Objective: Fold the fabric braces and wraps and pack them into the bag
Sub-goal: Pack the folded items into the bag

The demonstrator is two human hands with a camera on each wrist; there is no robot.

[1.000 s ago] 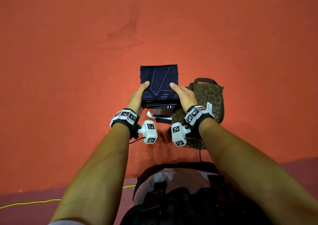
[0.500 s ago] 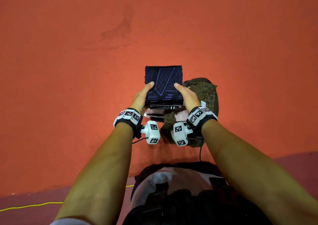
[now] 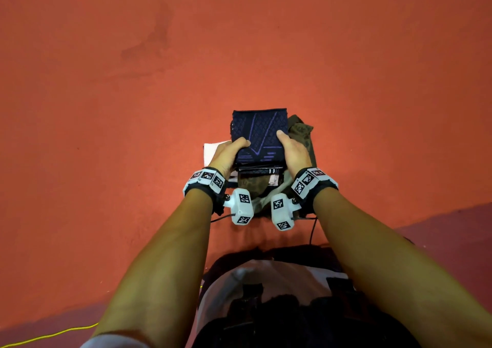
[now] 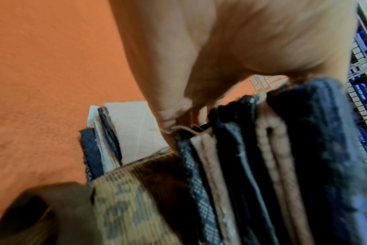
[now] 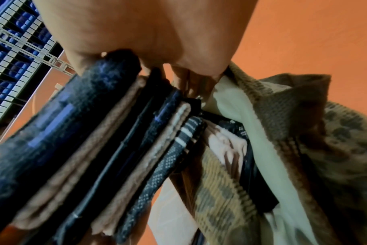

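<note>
Fingers of left hand (image 3: 228, 153) and right hand (image 3: 291, 152) curled around opposite sides of stack of folded braces (image 3: 258, 137), thumbs on top, navy patterned one uppermost. Stack held over leopard-print bag (image 3: 303, 132) on orange floor (image 3: 106, 108), seemingly at bag mouth; wrist views blurred. Second folded pile (image 4: 124, 132) lies just left.

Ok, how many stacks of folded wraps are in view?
2: held stack, between left hand and right hand above the bag; floor stack beside the left hand. More may hide inside.
</note>
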